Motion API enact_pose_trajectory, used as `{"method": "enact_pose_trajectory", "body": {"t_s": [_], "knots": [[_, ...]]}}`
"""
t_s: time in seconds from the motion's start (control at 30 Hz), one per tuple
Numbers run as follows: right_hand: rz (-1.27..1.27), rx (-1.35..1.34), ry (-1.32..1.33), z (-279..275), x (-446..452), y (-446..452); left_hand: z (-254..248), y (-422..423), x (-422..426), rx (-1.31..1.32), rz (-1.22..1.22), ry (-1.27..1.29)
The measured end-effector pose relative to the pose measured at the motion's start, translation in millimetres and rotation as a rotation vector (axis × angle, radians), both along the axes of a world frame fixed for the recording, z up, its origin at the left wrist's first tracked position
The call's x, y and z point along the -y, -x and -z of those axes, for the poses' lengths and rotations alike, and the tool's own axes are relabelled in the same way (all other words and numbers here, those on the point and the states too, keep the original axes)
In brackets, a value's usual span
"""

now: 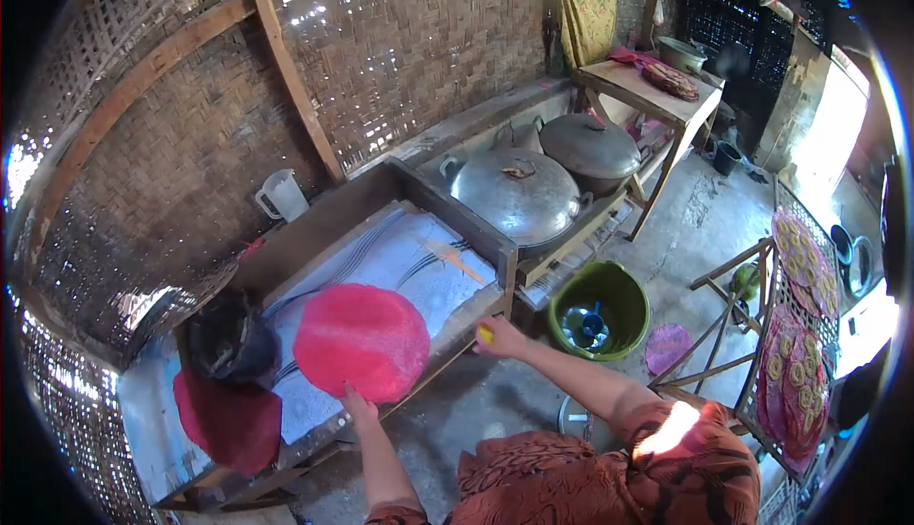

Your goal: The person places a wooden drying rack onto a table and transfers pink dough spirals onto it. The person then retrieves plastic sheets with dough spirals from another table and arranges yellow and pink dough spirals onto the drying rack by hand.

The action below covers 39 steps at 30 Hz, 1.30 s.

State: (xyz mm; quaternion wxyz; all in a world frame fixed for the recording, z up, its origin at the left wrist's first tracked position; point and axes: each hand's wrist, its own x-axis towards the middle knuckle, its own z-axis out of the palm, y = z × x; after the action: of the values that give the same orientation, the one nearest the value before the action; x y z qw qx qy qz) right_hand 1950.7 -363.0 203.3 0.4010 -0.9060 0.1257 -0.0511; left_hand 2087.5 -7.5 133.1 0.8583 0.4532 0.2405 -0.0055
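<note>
My left hand (pixel 358 401) grips the lower edge of a round, flat pink sheet (pixel 364 342), held over the cloth-covered wooden table (pixel 428 263). My right hand (pixel 500 338) is closed around a small yellow item (pixel 486 335), too small to identify, near the table's front edge. A darker red sheet (pixel 228 420) lies at the table's left end, beside a black container (pixel 231 342).
Two large lidded pots (pixel 516 194) stand beyond the table. A green bucket (pixel 624 301) with a blue scoop (pixel 592 325) sits on the floor. On the right, a mesh rack (pixel 771 373) bears pink sheets with yellowish rings. A clear jug (pixel 284 196) stands by the woven wall.
</note>
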Motion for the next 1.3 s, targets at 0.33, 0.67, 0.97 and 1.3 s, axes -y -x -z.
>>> {"method": "enact_pose_trajectory", "body": {"t_s": [0.33, 0.67, 0.97, 1.3], "knots": [[0.226, -0.058, 0.305, -19, 16, -131, 28, 0, -27, -0.051, 0.14, -0.34], [0.007, -0.336, 0.167, 254, -9, 322, -44, -9, 85, 0.562, -0.042, -0.821], [1.333, -1.098, 0.075, 184, -75, 833, -121, 240, 352, 0.887, 0.957, -0.5], [2.203, 0.275, 0.65, -14, -10, 1004, -189, 633, 533, 1.296, 1.711, -0.355]]}}
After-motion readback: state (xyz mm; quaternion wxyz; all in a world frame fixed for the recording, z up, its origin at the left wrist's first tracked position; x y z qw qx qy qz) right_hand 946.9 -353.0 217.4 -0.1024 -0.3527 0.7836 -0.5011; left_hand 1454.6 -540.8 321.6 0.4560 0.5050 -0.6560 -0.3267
